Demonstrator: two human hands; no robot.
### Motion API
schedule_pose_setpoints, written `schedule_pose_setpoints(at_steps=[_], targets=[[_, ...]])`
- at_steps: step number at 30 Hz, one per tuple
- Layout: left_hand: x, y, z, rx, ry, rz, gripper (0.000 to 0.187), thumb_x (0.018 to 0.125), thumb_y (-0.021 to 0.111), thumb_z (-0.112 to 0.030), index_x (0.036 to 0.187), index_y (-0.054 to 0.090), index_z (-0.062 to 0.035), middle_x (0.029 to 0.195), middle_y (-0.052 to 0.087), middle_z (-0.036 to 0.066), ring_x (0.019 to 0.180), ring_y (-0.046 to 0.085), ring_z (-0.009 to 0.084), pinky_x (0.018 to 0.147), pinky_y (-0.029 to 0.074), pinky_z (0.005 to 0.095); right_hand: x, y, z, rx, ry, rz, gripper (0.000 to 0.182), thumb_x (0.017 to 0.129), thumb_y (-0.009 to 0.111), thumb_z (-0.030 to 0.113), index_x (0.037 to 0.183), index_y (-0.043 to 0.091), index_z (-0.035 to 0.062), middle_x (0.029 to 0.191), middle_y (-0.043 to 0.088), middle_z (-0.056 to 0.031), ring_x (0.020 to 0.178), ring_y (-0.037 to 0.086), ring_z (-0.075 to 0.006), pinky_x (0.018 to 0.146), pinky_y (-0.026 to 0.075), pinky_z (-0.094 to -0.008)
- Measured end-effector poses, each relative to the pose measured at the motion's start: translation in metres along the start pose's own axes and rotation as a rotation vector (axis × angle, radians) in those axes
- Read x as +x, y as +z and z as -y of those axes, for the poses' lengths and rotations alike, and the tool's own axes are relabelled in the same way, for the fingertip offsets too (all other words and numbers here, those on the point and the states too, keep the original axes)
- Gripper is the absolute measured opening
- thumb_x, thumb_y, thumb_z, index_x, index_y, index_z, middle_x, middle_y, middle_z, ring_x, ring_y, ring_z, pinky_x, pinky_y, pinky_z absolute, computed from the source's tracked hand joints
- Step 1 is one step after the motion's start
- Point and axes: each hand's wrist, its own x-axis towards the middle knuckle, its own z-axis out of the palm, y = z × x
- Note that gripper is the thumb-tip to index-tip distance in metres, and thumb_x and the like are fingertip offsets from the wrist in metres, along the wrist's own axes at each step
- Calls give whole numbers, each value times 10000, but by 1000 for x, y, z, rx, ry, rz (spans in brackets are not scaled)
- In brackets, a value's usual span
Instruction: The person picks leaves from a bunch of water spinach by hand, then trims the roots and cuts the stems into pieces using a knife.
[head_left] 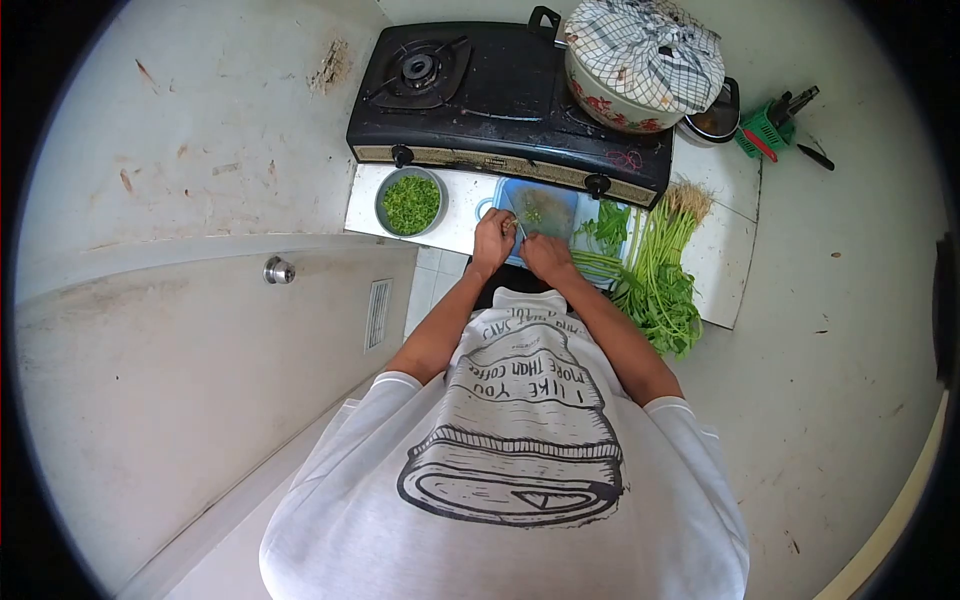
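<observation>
My left hand [494,240] is closed at the left part of a blue cutting board [560,201], its fingers pressed together on something too small to make out. Close beside it, my right hand [546,257] is wrapped round a knife [520,228], whose thin blade points up toward the left hand. Small green bits [532,214] lie on the board past the hands. Green leaves [608,226] rest at the board's right side. A large bunch of leafy green stalks [655,262] with pale roots lies to the right. On the left, a grey bowl [380,206] holds chopped greens [411,204].
A black two-burner stove [510,85] stands behind the board. On it sits a large pot [610,100] covered with a checked cloth [650,50]. A smaller pot [712,122] and a green basket [768,128] with utensils are at the right. A door knob [279,270] projects at the left.
</observation>
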Motion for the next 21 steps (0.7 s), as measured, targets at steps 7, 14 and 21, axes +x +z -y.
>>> schedule_pose_setpoints(at_steps=[7,14,21], targets=[[1,1,6,51,20,-9,77,892,678,-22,956,713,1,845,625,157,728,646,315,698,530,406,9,3,0,49,73,-71,321,984,517,220,947,703,-38,870,748,-255,811,761,-389,735,604,-502],[1,3,6,9,-2,-5,81,887,674,-13,956,714,5,844,629,155,724,649,306,694,532,398,1,1,-4,111,57,-106,380,1006,534,286,947,684,-57,812,731,-277,767,746,-409,715,594,-508],[1,0,0,-21,7,-19,97,883,650,-3,955,714,11,848,637,162,733,656,316,700,538,404,0,1,-1,94,34,-100,375,995,546,276,948,681,-71,812,732,-270,753,741,-414,726,594,-508]])
